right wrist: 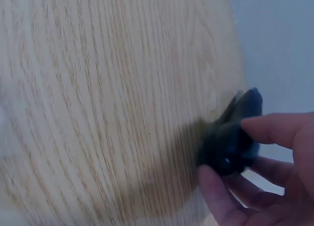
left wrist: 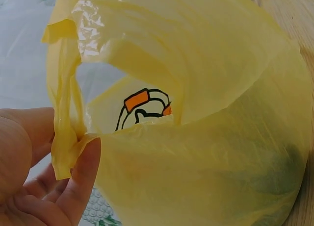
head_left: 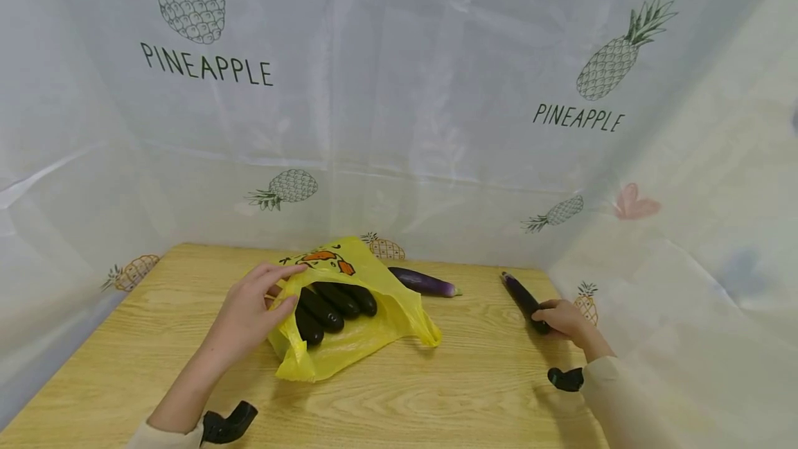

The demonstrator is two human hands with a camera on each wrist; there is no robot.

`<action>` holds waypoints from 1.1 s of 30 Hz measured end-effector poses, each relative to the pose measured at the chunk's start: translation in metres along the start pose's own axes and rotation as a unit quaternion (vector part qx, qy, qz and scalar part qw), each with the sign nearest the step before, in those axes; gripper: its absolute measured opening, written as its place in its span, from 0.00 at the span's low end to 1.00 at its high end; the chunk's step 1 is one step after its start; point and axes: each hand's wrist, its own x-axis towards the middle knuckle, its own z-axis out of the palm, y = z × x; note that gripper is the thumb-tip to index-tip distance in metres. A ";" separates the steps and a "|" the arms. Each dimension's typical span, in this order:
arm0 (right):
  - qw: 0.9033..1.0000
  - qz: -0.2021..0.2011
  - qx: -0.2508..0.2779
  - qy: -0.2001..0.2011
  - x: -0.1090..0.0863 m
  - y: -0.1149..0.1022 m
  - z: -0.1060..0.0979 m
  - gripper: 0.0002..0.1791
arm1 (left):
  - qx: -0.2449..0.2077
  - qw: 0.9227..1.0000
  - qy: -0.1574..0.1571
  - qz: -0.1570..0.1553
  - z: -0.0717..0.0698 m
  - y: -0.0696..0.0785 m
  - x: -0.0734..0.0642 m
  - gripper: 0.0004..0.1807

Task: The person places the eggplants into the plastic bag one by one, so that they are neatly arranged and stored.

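Note:
A yellow plastic bag (head_left: 358,353) lies on the table with its mouth facing me, several dark eggplants (head_left: 323,312) inside it. My left hand (head_left: 249,307) pinches the bag's rim at the left; in the left wrist view, thumb and fingers hold a gathered handle strip of the bag (left wrist: 196,172). Over on the right, my right hand (head_left: 566,319) grips a long dark purple eggplant (head_left: 522,298) by its near end, and its far end points away and slightly left. The right wrist view shows that eggplant (right wrist: 230,147) between thumb and fingers, close over the wood.
Another purple eggplant (head_left: 427,283) lies behind the bag, partly hidden by it. The wooden table (head_left: 436,393) ends at a pineapple-print curtain (head_left: 411,123) behind and on both sides. Each wrist carries a black mount (head_left: 229,423).

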 end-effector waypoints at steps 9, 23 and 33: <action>0.997 0.015 0.043 -0.057 -0.012 0.000 0.001 0.41 | -0.004 1.000 -0.002 -0.015 -0.002 0.001 0.000 0.28; 0.996 -0.050 0.049 -0.060 -0.036 -0.004 -0.001 0.41 | -0.002 1.000 -0.002 -0.022 -0.004 0.001 -0.001 0.28; 0.992 -0.113 0.034 -0.055 -0.077 -0.053 0.004 0.41 | -0.001 1.000 -0.002 -0.025 -0.002 0.003 0.000 0.28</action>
